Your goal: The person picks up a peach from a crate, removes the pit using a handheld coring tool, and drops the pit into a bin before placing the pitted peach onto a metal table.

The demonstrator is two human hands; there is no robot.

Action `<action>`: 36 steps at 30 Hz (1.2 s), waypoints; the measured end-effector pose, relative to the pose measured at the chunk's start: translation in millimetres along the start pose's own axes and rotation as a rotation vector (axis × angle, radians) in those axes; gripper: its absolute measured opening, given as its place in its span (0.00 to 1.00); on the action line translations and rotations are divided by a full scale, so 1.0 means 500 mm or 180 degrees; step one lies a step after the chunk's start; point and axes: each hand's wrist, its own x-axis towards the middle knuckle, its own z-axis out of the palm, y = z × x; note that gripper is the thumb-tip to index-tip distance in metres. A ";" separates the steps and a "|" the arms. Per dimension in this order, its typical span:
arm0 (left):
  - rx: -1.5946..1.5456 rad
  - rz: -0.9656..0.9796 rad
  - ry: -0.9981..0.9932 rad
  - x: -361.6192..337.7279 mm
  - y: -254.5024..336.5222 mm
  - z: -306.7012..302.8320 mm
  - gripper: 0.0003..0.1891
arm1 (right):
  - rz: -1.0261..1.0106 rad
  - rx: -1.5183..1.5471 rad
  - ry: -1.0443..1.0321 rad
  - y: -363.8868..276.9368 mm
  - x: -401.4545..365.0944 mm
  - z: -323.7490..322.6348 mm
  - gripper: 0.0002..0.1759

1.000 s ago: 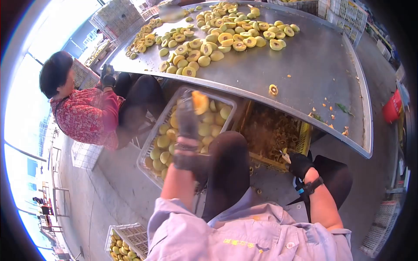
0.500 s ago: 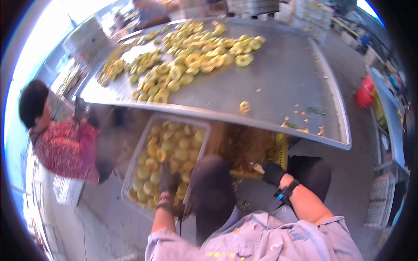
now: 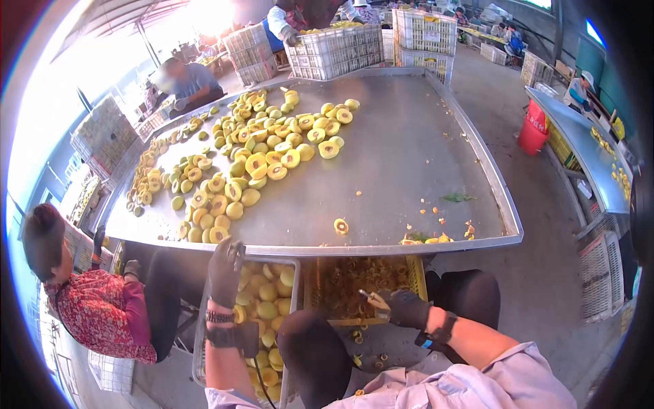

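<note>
The left hand (image 3: 225, 274) has risen from the crate (image 3: 296, 274) under the bench (image 3: 402, 150) to the bench's near edge, bringing the halved fruit (image 3: 256, 164) on the bench closer; whether its fingers hold anything I cannot tell; the right hand's (image 3: 409, 310) fingers clasp a tool (image 3: 379, 303)

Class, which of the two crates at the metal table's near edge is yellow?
The crate on the right, nearest the gloved right hand: it is yellow and holds brownish scraps. The left crate is whitish and holds yellow-green fruit.
</note>
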 end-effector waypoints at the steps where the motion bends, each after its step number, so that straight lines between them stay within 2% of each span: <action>1: -0.1102 -0.0280 0.0109 0.040 0.010 0.006 0.15 | -0.0465 0.0414 0.0609 0.005 -0.001 -0.010 0.20; 2: 0.0063 0.0298 -0.0130 0.088 0.019 -0.008 0.14 | -0.0911 -0.0188 0.0972 0.007 -0.005 -0.039 0.20; 3: -0.0672 -0.0300 -0.0090 0.121 0.024 0.006 0.14 | -0.1341 -0.0792 0.1333 0.007 -0.013 -0.084 0.20; 5: -0.2145 -0.1508 -0.0030 0.178 0.029 0.043 0.13 | -0.1745 -0.1311 0.1783 0.008 -0.021 -0.161 0.20; 6: -0.2497 -0.1794 -0.0102 0.208 0.030 0.047 0.13 | -0.1728 -0.1226 0.1873 0.011 -0.022 -0.195 0.20; 8: -0.3215 -0.2373 -0.0256 0.268 0.035 0.057 0.14 | -0.1264 -0.0673 0.1894 0.022 -0.022 -0.252 0.20; 9: -0.2805 -0.2196 -0.0318 0.289 0.015 0.081 0.17 | -0.0819 -0.0203 0.1819 0.029 -0.020 -0.276 0.20; 10: -0.0831 0.0073 -0.0159 0.292 -0.077 0.137 0.21 | -0.0381 0.0263 0.1729 0.042 -0.013 -0.291 0.20; 12: 0.0326 0.0255 0.0055 0.330 -0.150 0.213 0.21 | -0.0313 0.0520 0.2022 0.095 0.015 -0.304 0.17; 15: 0.1038 0.0177 -0.0087 0.379 -0.197 0.280 0.25 | 0.0039 0.0906 0.2305 0.195 0.066 -0.305 0.14; 18: 0.0636 -0.0835 -0.0065 0.436 -0.185 0.327 0.28 | 0.0465 0.1025 0.2162 0.249 0.091 -0.311 0.12; 19: 0.0471 -0.1231 -0.0212 0.457 -0.170 0.329 0.31 | 0.0268 0.0656 0.2224 0.261 0.097 -0.309 0.11; 22: 0.0770 -0.1242 -0.0240 0.511 -0.142 0.334 0.31 | 0.0414 0.0569 0.1703 0.267 0.104 -0.303 0.11; 23: 0.0992 -0.1148 -0.0199 0.521 -0.162 0.356 0.31 | 0.0699 0.1015 0.1046 0.272 0.104 -0.303 0.15; 26: 0.1070 -0.1445 -0.0527 0.576 -0.143 0.368 0.32 | -0.1061 -0.1185 0.0696 0.306 0.111 -0.294 0.25; 27: 0.1065 -0.1557 -0.0536 0.587 -0.154 0.382 0.32 | -0.0523 -0.0839 0.0374 0.296 0.105 -0.304 0.26; 29: 0.1069 -0.1798 -0.0562 0.597 -0.179 0.406 0.33 | -0.0154 -0.0037 -0.0192 0.297 0.125 -0.338 0.26; 30: 0.1114 -0.1901 -0.0836 0.603 -0.169 0.398 0.34 | 0.0033 0.0380 -0.0496 0.299 0.134 -0.351 0.26; 31: 0.1157 -0.2002 -0.1105 0.613 -0.159 0.390 0.34 | -0.0216 0.0273 -0.0562 0.301 0.138 -0.362 0.27; 32: 0.1194 -0.2102 -0.1379 0.620 -0.153 0.386 0.35 | -0.0095 0.0062 -0.0952 0.289 0.149 -0.382 0.28; 34: 0.1189 -0.1987 -0.1435 0.617 -0.164 0.393 0.34 | 0.0158 -0.0353 -0.1714 0.260 0.172 -0.416 0.29; 35: 0.1161 -0.1963 -0.1479 0.615 -0.164 0.392 0.33 | -0.0742 -0.0760 -0.1164 0.294 0.173 -0.396 0.22; 36: 0.1133 -0.1936 -0.1516 0.614 -0.165 0.389 0.32 | -0.1002 -0.0613 -0.0815 0.257 0.200 -0.417 0.23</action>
